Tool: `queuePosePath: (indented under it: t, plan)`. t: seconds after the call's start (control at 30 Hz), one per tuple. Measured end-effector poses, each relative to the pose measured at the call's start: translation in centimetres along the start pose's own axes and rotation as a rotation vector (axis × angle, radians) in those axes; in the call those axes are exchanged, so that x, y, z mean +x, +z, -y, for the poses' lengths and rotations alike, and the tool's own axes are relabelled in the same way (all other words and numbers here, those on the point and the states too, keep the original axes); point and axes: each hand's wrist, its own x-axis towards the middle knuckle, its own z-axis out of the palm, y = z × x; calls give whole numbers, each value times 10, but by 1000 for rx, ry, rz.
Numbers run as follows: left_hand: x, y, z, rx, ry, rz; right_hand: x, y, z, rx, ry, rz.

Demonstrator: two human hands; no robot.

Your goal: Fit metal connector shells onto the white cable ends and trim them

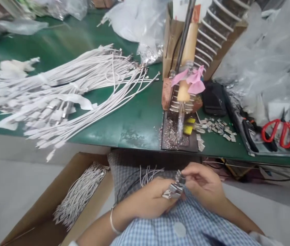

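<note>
Just above my lap, my left hand (153, 199) is closed around several small shiny metal connector shells (172, 191) that stick up between thumb and fingers. My right hand (206, 186) meets it from the other side, thumb and index finger pinched at a small silver connector piece (178, 176) at the top of the cluster. Blur hides the piece's details. Behind my left hand, thin white cables (148, 174) lie over the checked cloth on my lap.
Bundled white cables (83, 82) cover the green table's left. A soldering iron (183, 92) hangs tip down over a solder-spattered pad (169, 136). Small connectors (218, 127), a black phone (213, 99) and red-handled scissors (278, 133) lie right. A cardboard box (39, 201) of cables stands lower left.
</note>
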Motion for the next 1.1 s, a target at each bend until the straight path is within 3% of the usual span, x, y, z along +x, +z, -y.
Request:
queuePosePath:
  t: [0.13, 0.23, 0.43, 0.53, 1.1]
  plan:
    - [4, -9, -5, 202, 54, 21, 4, 2, 0, 44, 91, -51]
    - [7, -11, -9, 322, 116, 15, 8, -4, 3, -35, 76, 20]
    - [3, -8, -5, 122, 236, -305, 13, -9, 7, -82, -60, 81]
    - [0, -7, -4, 26, 242, -384, 12, -6, 7, -86, -74, 77]
    - [7, -15, -14, -68, 190, -396, 16, -5, 5, -10, -52, 22]
